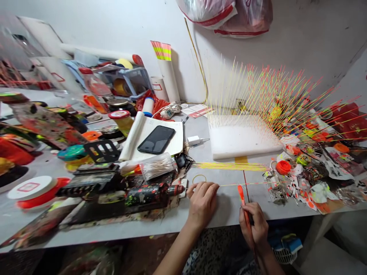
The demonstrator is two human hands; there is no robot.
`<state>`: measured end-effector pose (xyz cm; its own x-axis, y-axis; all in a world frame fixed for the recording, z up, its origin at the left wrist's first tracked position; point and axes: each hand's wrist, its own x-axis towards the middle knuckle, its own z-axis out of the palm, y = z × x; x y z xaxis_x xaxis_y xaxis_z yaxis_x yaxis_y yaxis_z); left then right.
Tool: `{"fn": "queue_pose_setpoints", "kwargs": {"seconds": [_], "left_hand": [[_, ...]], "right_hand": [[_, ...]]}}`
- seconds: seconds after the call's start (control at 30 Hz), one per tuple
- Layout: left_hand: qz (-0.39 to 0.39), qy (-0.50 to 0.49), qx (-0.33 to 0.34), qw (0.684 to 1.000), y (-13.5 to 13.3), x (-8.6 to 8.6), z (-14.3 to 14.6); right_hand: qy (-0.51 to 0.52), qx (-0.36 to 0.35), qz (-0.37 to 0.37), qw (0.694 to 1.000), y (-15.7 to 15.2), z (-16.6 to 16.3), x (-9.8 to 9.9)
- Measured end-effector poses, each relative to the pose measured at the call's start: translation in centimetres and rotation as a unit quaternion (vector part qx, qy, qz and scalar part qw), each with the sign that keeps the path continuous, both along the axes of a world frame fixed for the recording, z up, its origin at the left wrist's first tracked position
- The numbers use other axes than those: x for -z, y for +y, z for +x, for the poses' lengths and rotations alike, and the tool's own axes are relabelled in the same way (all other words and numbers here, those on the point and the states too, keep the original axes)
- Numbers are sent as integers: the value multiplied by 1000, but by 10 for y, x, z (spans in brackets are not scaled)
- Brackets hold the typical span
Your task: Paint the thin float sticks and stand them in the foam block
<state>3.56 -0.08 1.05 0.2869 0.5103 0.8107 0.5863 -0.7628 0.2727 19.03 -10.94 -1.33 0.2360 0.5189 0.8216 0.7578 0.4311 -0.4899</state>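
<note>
Paintbrush [241, 193] in the right grip [254, 223]

Sticks [229, 165] on table [200, 154], before the foam block [243, 143]

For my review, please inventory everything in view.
Long brush: one, orange-tipped, front centre
Thin straight stick: one, pale, by brush tip
Rectangular foam-like block: one, white, centre right
Upright thin sticks: many, yellow-red, in block
Loose straight rods: several, yellow, before block
Open paper notebook: one, white, centre left
Flat glossy phone: one, black, on notebook
Clear plastic swab tub: one, transparent, before notebook
Spattered plastic bottle: one, black, front left
Plastic bags: two, white-red, hanging high
Flat tabletop: one, grey, beneath
Remaining clutter: uncountable, multicoloured, both sides
Left hand: one, bare, at stick's left end
Right hand: one, bare, gripping brush
</note>
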Motion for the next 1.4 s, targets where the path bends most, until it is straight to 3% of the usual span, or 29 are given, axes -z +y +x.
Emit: {"fn": "queue_pose_setpoints", "kwargs": {"seconds": [0.67,1.0,1.4], "left_hand": [[-10,3,-1,1000,-2,-1,0],[-14,3,0,1000,-2,-1,0],[-17,-5,-9,1000,-2,1,2]], "right_hand": [[-28,24,-39,999,2,0,12],[-18,34,-37,999,3,2,7],[-13,-22,-24,999,4,-18,0]]}}
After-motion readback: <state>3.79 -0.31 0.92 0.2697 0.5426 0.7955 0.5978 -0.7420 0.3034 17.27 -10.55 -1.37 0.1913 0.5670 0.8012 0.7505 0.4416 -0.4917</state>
